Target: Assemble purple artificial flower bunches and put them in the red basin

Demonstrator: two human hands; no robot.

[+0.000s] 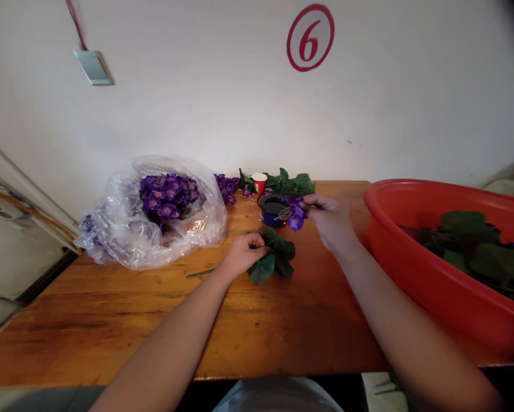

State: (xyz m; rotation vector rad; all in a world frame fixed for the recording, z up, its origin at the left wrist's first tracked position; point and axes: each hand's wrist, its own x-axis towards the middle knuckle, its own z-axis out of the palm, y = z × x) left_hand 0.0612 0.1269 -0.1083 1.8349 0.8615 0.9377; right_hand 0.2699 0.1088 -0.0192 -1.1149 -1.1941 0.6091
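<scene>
My left hand [246,253] is closed around an artificial leaf sprig [274,256]; its broad green leaves spread to the right of my fingers, and a green stem [200,273] shows to the left of my wrist. Pinched in my right hand [328,216] is a bunch of purple artificial flowers [296,214], its pale stems pointing left. The flowers are at the right side of a small dark blue pot [273,210] with a dark inside and a small red light. Whether the stems touch the pot I cannot tell.
A clear plastic bag [128,237] full of purple flowers [169,195] lies at left. Behind the pot stand a red paper cup [259,182] and more green leaves [291,182]. A large red tub [381,229] holding leaf sprigs [469,234] fills the right side of the wooden table [257,337].
</scene>
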